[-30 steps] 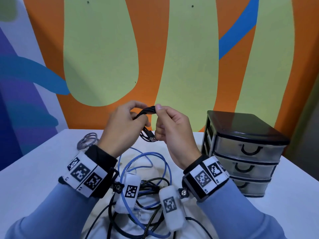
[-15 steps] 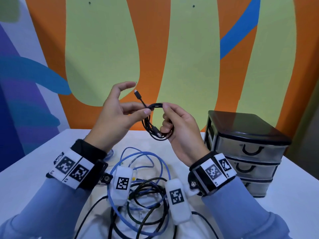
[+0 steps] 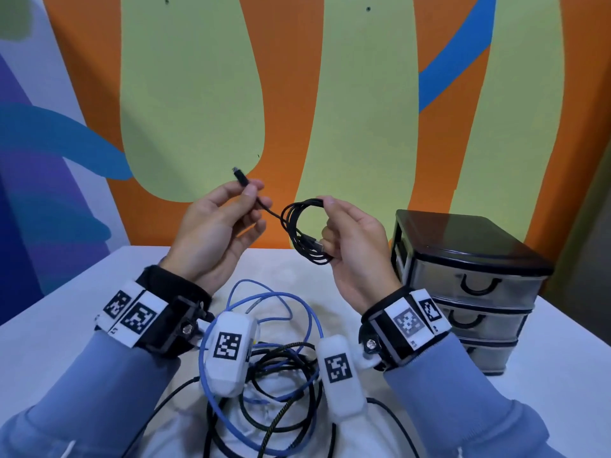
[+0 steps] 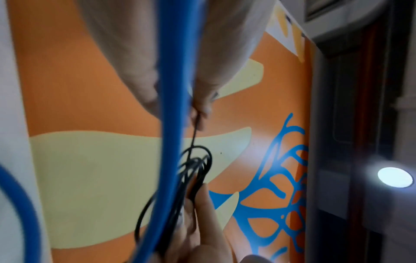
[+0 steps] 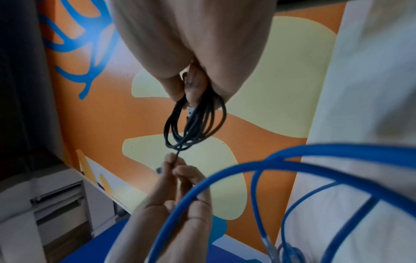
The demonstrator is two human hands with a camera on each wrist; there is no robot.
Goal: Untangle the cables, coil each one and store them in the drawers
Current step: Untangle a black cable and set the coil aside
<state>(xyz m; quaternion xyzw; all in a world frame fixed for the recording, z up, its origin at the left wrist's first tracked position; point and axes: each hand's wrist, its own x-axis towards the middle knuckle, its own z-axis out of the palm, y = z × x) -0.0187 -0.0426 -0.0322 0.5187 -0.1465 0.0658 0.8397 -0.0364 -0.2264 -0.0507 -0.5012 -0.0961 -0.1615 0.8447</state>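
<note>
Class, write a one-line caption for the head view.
Right hand holds coiled black cable; left hand pinches its free end.

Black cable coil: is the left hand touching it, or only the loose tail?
Apart from the coil. In the head view the left hand pinches only the loose tail, with a clear gap to the black cable coil, which the right hand holds.

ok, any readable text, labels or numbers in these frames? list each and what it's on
No readable words, brands or numbers in any view.
Wristbands: square black-and-white coded markers only, no letters.
White wrist-camera housings: the same kind of markers.
Drawer unit: no label visible.
Black cable: no print legible.
</note>
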